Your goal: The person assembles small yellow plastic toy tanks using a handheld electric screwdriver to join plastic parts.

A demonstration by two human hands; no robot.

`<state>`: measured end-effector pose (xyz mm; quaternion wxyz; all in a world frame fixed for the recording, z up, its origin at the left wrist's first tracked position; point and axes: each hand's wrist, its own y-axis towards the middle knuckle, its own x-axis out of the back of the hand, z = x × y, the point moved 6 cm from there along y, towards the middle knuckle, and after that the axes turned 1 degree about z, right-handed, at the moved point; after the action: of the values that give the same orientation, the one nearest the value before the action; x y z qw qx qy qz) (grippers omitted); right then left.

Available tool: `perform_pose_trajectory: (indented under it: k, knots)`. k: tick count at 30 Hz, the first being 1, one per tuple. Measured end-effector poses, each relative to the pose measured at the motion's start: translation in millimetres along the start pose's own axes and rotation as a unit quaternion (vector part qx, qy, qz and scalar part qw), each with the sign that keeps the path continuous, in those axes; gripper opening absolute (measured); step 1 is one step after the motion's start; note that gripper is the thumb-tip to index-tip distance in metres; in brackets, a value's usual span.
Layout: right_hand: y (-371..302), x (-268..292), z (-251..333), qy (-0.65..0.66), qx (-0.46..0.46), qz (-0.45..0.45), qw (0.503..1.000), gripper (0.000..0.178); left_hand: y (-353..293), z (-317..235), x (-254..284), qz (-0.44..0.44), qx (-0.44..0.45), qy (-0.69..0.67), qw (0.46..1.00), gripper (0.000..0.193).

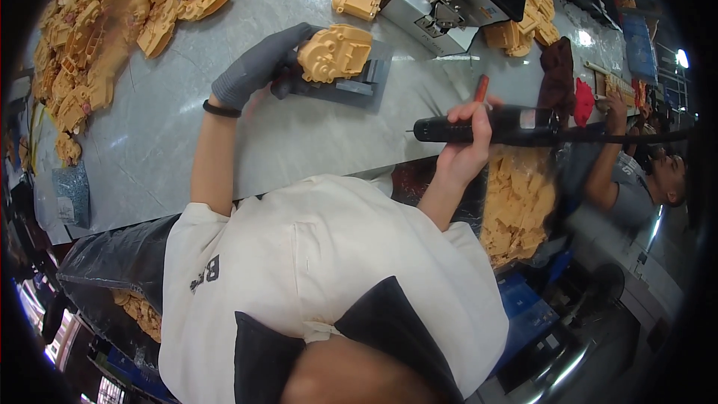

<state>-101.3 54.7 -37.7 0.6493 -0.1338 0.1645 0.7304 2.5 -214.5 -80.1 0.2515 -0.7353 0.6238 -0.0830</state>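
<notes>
My left hand [263,66], in a grey glove, grips the left side of a yellow plastic housing [334,54] with round bosses. Under that housing is a grey fixture block [374,96] on the table, and the part covers much of it; whether the two touch I cannot tell. To the right, my bare right hand [470,141] is wrapped round a black electric screwdriver [437,131], held level with its thin bit pointing left, apart from the housing. A red stick-like piece [482,88] rises beside my right fingers; its lower end is hidden.
Yellow housings [97,30] are heaped at the far left. A silver-and-black machine [441,4] stands behind the fixture. A black cable [628,137] runs right from the screwdriver. Yellow parts fill a bag [520,209] by my right side. Another person [636,183] works at far right.
</notes>
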Motion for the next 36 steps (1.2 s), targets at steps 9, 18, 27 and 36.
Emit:
perform_pose_trajectory:
  k: [9, 18, 27, 36]
  knots:
    - [1.1, -3.5, -4.6, -0.006, -0.022, -0.004, 1.000, 0.037, -24.2, -13.8, 7.6, -0.237, -0.054, 0.215, 0.946, 0.058]
    - [0.8, -7.6, -3.4, 0.011, -0.013, 0.007, 1.000, 0.037, 17.1, -6.0, 16.0, -0.230, -0.148, 0.292, 0.917, 0.049]
    - [-0.3, -8.1, -3.4, -0.009, -0.022, 0.000, 1.000, 0.036, 24.3, -18.1, 6.6, -0.233, -0.187, 0.455, 0.839, 0.046]
    - [0.0, -3.2, -6.9, 0.004, -0.029, -0.003, 1.000, 0.035, 30.4, -6.9, 10.0, -0.074, -0.239, 0.438, 0.864, 0.045]
